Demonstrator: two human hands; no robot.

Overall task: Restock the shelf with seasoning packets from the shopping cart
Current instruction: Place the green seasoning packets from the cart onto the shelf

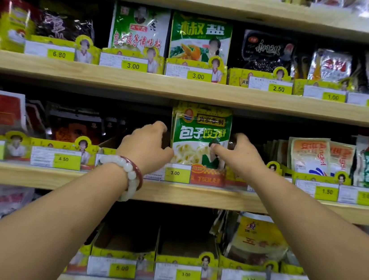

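A stack of green and yellow seasoning packets (200, 128) stands upright in a display tray on the middle shelf (171, 193), above a 3.00 price tag. My left hand (145, 145), with a bead bracelet on the wrist, grips the stack's left edge. My right hand (239, 153) holds the right edge, its thumb pressed on the front of the packet. The fingers of both hands reach behind the stack and are partly hidden. The shopping cart is out of view.
Neighbouring trays hold red and dark packets (72, 125) on the left and orange yeast packets (310, 155) on the right. The upper shelf (185, 88) hangs just over the stack. On the bottom shelf two yellow trays (154, 257) show no packets.
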